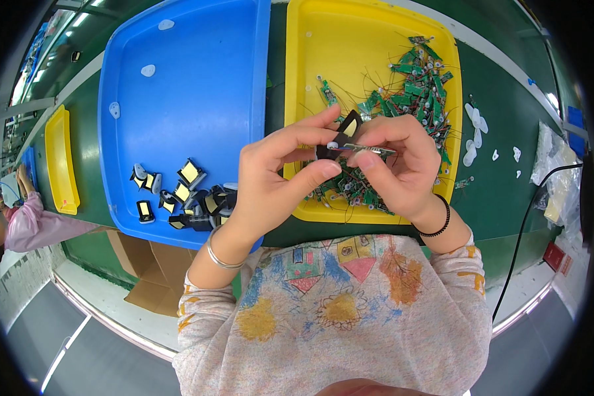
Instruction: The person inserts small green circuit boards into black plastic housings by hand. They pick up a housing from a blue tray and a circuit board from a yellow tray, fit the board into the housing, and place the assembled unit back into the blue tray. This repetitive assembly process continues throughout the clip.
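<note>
Both hands are raised together over the near edge of the yellow tray (323, 39), which sits on the green counter (501, 191). The left hand (270, 175) is curled nearly shut, thumb and forefinger pinching a small black housing (346, 125) with a white round bit at its lower end. The right hand (402, 158) is also closed tight, fingertips gripping a thin green circuit board (369, 150) whose end meets the housing; the two parts touch between the hands. A silver bangle is on the left wrist, a black hair tie on the right.

A pile of green circuit boards (416, 86) with thin wires fills the right half of the yellow tray. The blue tray (185, 79) sits just left of it, with a cluster of black-and-yellow finished parts (178, 195) in its near corner. White scraps (475, 125) lie on the counter right of the yellow tray. Another yellow tray (63, 158) is far left, near another person's pink sleeve (33, 221).
</note>
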The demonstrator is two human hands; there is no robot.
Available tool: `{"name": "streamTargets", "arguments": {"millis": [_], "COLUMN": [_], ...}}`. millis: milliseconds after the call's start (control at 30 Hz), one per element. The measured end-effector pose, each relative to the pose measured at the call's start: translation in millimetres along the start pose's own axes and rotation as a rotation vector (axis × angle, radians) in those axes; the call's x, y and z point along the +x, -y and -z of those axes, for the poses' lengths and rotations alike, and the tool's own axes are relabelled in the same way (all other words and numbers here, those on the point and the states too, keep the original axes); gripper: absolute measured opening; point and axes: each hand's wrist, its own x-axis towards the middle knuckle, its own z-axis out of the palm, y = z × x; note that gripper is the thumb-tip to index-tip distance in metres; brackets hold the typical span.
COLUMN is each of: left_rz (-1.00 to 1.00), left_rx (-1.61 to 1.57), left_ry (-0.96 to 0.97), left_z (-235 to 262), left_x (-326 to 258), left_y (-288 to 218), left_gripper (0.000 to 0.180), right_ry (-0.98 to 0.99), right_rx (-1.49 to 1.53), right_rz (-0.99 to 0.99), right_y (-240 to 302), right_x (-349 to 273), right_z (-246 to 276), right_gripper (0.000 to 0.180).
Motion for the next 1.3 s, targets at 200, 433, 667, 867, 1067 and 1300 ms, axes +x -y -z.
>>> {"name": "streamTargets", "arguments": {"millis": [200, 433, 667, 867, 1067, 1300], "left_rz": [-0.066, -0.142, -0.199, -0.224, -0.208, -0.255], "left_rx": [-0.033, 0.007, 0.081, 0.120, 0.089, 0.017], "left_ry": [0.021, -0.028, -0.065, -0.073, -0.052, -0.062], "left_z": [4.8, 2.4, 3.2, 4.4, 5.0, 4.0], "left_x": [3.2, 3.1, 1.7, 2.0, 2.3, 0.6], "left_y": [9.2, 7.5, 9.6, 10.4, 9.4, 9.5], "left_gripper": [0.026, 0.027, 0.030, 0.029, 0.025, 0.022], "right_ry": [-0.011, 0.067, 0.015, 0.037, 0.066, 0.177], "right_rx": [0.074, -0.112, -0.180, -0.195, -0.166, -0.142], "right_rz": [-0.006, -0.006, 0.057, 0.019, -0.017, -0.074], "right_y": [-1.6, 3.4, 0.2, 3.0, 3.3, 6.3], "right_x": [-0.9, 3.5, 2.7, 2.8, 3.0, 7.1], "right_z": [-0.4, 1.0, -0.7, -0.6, -1.4, -0.3], "right_gripper": [0.013, 0.013, 0.014, 0.015, 0.015, 0.013]}}
